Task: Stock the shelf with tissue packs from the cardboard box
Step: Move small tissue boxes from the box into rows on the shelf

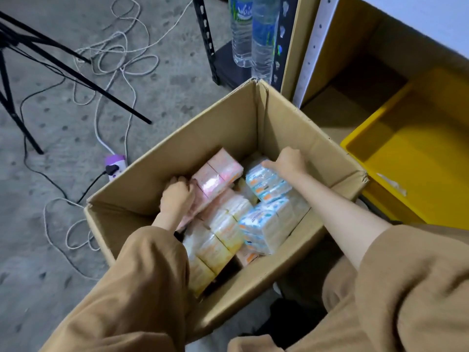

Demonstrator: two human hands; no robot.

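Note:
An open cardboard box (291, 128) stands on the floor with several wrapped tissue packs inside. My left hand (177, 195) is curled around the near end of a pink tissue pack (215, 177) at the box's left. My right hand (289, 161) grips the far end of a blue-and-white tissue pack (269, 182) at the box's right side. Yellow packs (220, 240) and another blue pack (264, 224) lie below them. The shelf (337, 115) opens just right of the box, with a yellow bin (396, 148) on it.
Two water bottles (251, 31) stand on a black rack behind the box. A tripod (76, 72), loose white cables (111, 52) and a purple power strip (115, 165) lie on the concrete floor to the left. My knees in brown cloth press against the box's near side.

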